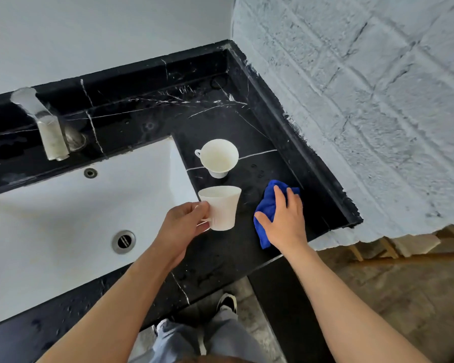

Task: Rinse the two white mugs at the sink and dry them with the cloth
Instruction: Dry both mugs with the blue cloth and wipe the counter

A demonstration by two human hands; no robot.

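- Near mug (224,208) upright, mouth up, at the desk (228,255) edge beside the sink (63,205); left hand (181,221) has its fingers closed on the handle, hiding it.
- Far mug (219,157) stands behind it, handle pointing left.
- Right hand (283,218) lies spread on the cloth (266,208), gripping nothing and covering much of it.
- Tap (46,127) blurred.

You are looking down at the sink (50,231), set into the countertop (247,121); the faucet (47,127) is standing behind it. To the sink's right, one mug (218,157) is sitting on the countertop, and a nearer mug (224,208) is sitting just past the sink's right edge, your left hand (184,221) holding its handle. Further right of the sink, the cloth (268,208) is lying on the countertop under your right hand (283,218).
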